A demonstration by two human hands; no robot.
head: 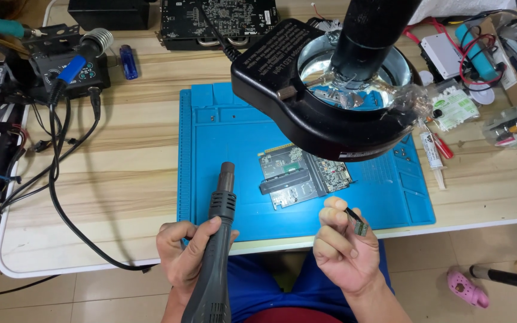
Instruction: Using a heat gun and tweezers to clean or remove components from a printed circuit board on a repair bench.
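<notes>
My left hand point(188, 254): fingers wrapped tight round the grey ribbed handle of a hot-air wand point(215, 251), its dark metal nozzle aimed away from me toward the mat, tip just short of the board

My right hand point(343, 248): raised at the near table edge, thumb and forefinger pinched together on thin black tweezers point(352, 214), the other fingers curled; the tweezer tips clamp a small square chip point(361, 228), green and silver, held in the air clear of the mat

Green rectangular circuit board point(303, 174): lies flat on the mat beyond both hands, a dark bar across its near half, its far right corner under the lamp

Blue silicone work mat point(222, 137): rectangular, with moulded compartments along its far and right edges, set on the pale wood-grain table point(139, 155)

Black ring-shaped magnifier lamp point(324, 90): hangs above the mat's far right part, a black column rising through its middle

Black soldering station point(70, 69): far left of the table, a blue-gripped iron resting on it, black cables trailing from it over the table edge

Small blue lighter point(128, 62): just right of the station

White syringe tube point(433, 151) and red-handled tool point(442, 145): right of the mat, side by side

Pink sandal point(467, 289): on the tiled floor to my right
</notes>
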